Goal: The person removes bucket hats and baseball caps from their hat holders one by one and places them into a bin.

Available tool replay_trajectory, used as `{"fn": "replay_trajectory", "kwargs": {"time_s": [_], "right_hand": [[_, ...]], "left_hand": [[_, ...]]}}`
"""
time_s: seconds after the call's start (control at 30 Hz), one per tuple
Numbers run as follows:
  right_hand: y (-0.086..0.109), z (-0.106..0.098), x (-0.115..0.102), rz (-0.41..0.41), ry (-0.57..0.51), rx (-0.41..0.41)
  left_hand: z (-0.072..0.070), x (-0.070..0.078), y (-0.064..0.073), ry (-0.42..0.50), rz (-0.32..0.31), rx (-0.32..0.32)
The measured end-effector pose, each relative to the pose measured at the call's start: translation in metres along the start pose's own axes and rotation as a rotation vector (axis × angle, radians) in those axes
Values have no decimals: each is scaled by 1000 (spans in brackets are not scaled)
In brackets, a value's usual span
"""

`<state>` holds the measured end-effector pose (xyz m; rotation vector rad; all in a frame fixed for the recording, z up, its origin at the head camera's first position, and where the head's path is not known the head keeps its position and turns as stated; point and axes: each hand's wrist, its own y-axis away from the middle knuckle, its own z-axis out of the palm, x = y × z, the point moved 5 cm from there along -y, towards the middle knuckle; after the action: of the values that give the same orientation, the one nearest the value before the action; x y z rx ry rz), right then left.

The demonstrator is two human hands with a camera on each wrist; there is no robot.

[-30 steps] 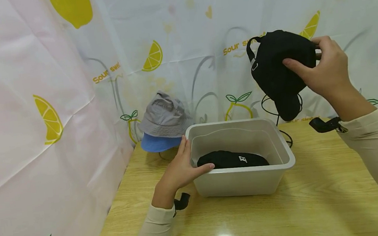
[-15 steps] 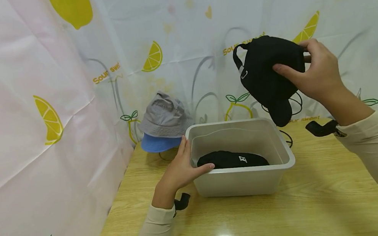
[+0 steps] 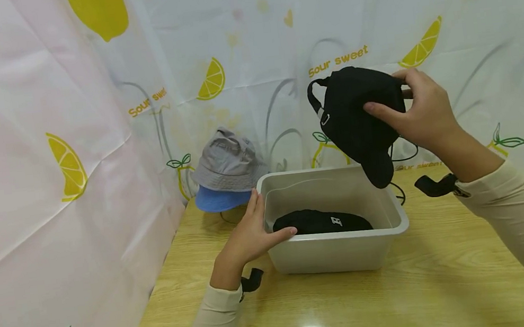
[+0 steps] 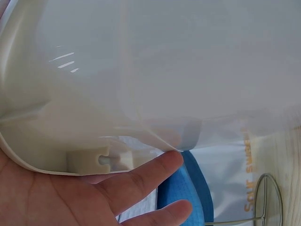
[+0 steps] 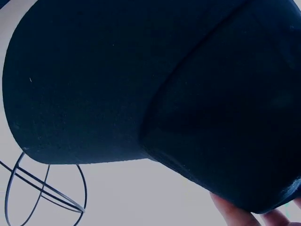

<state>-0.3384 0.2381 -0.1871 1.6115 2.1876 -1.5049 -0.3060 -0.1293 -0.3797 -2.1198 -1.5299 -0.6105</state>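
My right hand [image 3: 424, 112] holds a black baseball cap [image 3: 357, 111], thumb on the outside of its crown and fingers behind. The cap hangs tilted over the back right of a pale plastic bin [image 3: 338, 254], brim pointing down and back strap to the left. In the right wrist view the dark cap [image 5: 94, 94] fills most of the picture. My left hand [image 3: 243, 240] rests around the bin's near left corner, fingers straight along the outside and thumb on the front rim. Inside the bin lies another black cap [image 3: 311, 221] with a white emblem.
Left of the bin, a grey bucket hat [image 3: 230, 159] sits over a blue hat [image 3: 222, 197] on a wire stand [image 4: 268, 197]. Behind the raised cap stands a black wire stand [image 5: 44, 193]. A lemon-print curtain [image 3: 248, 31] encloses the wooden table [image 3: 334, 305] at back and left.
My right hand has carried the black cap left and down, from right of the bin to over its back right edge. The left hand and bin have stayed put.
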Motion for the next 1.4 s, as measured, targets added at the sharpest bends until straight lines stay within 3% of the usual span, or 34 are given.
{"fn": "replay_trajectory", "kwargs": {"time_s": [0.47, 0.93, 1.4], "right_hand": [[6, 16, -4, -60, -12, -45], [11, 34, -12, -174, -29, -101], [19, 56, -13, -179, -8, -267]], "left_hand": [[0, 0, -1, 2, 2, 2], [1, -2, -2, -11, 4, 15], [1, -3, -3, -9, -5, 11]]}}
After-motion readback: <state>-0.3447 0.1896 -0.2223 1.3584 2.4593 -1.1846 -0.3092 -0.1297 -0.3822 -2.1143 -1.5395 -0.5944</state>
